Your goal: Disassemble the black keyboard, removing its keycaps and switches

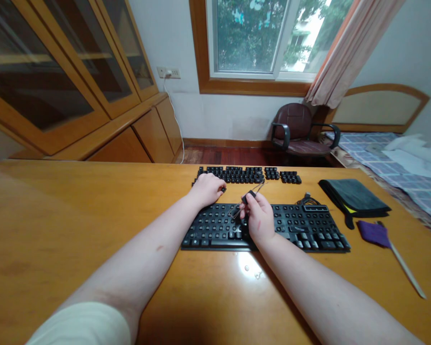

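A black keyboard (301,227) lies on the wooden desk (75,215) in front of me. Behind it, several loose black keycaps (244,174) are laid out in rows. My right hand (259,218) hovers over the keyboard's middle, closed around a wire keycap puller (249,196) with a black handle. Over at the left end of the keycap rows, my left hand (206,188) is curled with a small black keycap (223,189) pinched at its fingertips.
A folded dark pouch (354,195) and a purple-headed brush (388,242) lie right of the keyboard. A coiled cable (307,199) sits behind the keyboard. Beyond the desk are a chair (300,129), a bed (398,163) and cabinets (75,81).
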